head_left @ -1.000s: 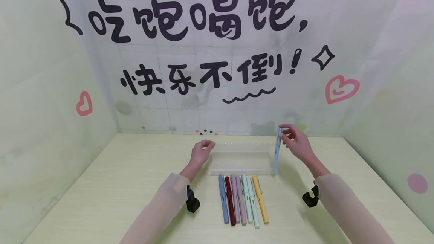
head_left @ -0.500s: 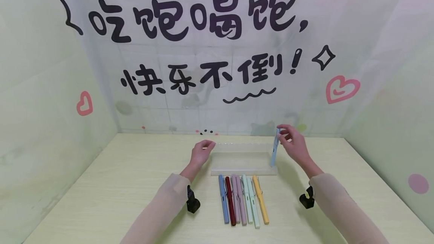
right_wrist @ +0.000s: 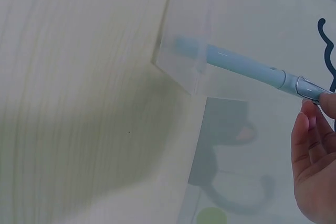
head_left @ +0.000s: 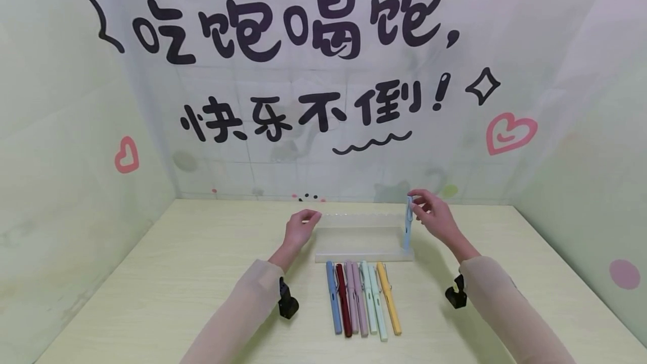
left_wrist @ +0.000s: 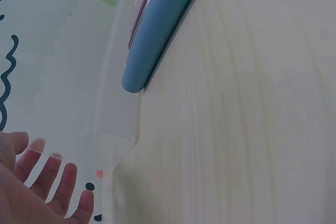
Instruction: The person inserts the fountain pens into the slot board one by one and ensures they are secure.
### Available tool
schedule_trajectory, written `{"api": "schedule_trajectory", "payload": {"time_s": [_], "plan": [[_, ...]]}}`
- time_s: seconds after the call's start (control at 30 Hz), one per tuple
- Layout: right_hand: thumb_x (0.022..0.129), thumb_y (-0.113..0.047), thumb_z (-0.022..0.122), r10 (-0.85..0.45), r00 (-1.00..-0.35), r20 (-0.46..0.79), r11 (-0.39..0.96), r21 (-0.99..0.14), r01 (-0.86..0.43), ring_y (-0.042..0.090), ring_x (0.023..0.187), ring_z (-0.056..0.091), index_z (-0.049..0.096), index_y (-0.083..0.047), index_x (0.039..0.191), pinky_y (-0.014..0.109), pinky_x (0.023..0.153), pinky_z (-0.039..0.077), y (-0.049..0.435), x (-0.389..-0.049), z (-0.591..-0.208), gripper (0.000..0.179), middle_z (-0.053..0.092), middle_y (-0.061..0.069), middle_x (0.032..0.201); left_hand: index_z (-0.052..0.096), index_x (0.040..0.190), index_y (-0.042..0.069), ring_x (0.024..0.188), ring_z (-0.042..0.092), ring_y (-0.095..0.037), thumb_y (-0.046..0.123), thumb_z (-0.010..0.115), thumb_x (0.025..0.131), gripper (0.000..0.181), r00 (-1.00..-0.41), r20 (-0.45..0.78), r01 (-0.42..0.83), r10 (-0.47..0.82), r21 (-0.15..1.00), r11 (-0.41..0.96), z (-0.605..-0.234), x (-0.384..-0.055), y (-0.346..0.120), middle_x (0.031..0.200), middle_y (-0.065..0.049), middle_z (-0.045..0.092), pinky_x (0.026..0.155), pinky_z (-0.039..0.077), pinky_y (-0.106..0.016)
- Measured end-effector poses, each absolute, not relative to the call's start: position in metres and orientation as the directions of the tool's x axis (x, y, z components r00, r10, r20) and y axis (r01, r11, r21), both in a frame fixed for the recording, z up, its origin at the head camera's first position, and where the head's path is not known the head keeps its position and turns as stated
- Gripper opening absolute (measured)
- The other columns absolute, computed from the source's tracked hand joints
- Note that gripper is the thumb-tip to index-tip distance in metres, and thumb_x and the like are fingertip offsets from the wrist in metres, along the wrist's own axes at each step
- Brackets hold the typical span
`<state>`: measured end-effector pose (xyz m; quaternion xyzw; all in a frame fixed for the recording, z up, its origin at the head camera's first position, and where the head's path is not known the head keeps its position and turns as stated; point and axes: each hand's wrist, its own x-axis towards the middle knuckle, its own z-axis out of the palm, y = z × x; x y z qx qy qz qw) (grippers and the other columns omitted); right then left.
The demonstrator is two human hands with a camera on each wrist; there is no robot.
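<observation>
A translucent pen rack (head_left: pixel 364 255) with a scalloped upper edge stands on the table. My left hand (head_left: pixel 300 228) pinches its upper left corner; in the left wrist view, the left hand's fingertips (left_wrist: pixel 35 145) show partly through the clear plastic. At the rack's right end, my right hand (head_left: pixel 436 213) pinches the capped top of a light blue pen (head_left: pixel 406 229). That pen stands nearly upright, and its lower tip sits behind the rack's front lip, as the right wrist view shows through the frosted wall (right_wrist: pixel 184 51).
In front of the rack lie several pens side by side: a blue pen (head_left: pixel 333 299), a dark red pen (head_left: pixel 343 302), purple ones, mint green ones and a yellow pen (head_left: pixel 389 299). A printed cloth wall (head_left: pixel 283 173) rises behind the table.
My right hand has moved left and slightly down, bringing the light blue pen from beside the rack's right end into it. The pen has become more upright. My left hand stays put.
</observation>
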<state>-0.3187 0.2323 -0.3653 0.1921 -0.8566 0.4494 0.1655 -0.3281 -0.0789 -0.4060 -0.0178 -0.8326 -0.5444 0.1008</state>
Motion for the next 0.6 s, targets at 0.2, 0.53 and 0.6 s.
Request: {"api": "schedule_trajectory", "payload": {"time_s": [0.2,0.53,0.6], "plan": [[0.088,-0.006,0.053,-0.186,-0.878,0.441,0.535,-0.704,-0.467,0.03,0.063,0.054,0.052,-0.003,0.112,0.031,0.05,0.046,0.2298,-0.3217,-0.3671,0.025,0.059,0.017,0.088,0.062,0.098,0.001,0.092,0.055,-0.024,0.022,0.055,0.088,0.025,-0.978,0.192,0.146,-0.078,0.904,0.402,-0.4062,-0.328,-0.0785,0.095,-0.01,0.06,0.079,0.044,-0.035],[0.087,-0.005,0.054,-0.154,-0.886,0.437,0.567,-0.696,-0.441,0.024,0.061,0.053,0.053,0.0,0.112,0.029,0.052,0.046,0.2251,-0.3277,-0.3698,0.025,0.06,0.017,0.087,0.062,0.099,0.0,0.092,0.055,-0.025,0.022,0.055,0.088,0.025,-0.979,0.19,0.147,-0.074,0.908,0.393,-0.4062,-0.3262,-0.0796,0.095,-0.01,0.06,0.078,0.044,-0.036],[0.087,-0.005,0.054,-0.152,-0.886,0.437,0.575,-0.69,-0.439,0.022,0.06,0.053,0.053,0.0,0.112,0.029,0.053,0.046,0.2245,-0.3288,-0.3705,0.026,0.06,0.017,0.087,0.063,0.099,0.0,0.091,0.055,-0.025,0.022,0.055,0.088,0.025,-0.979,0.191,0.149,-0.073,0.911,0.386,-0.4058,-0.3253,-0.0795,0.095,-0.01,0.06,0.077,0.044,-0.036]]}}
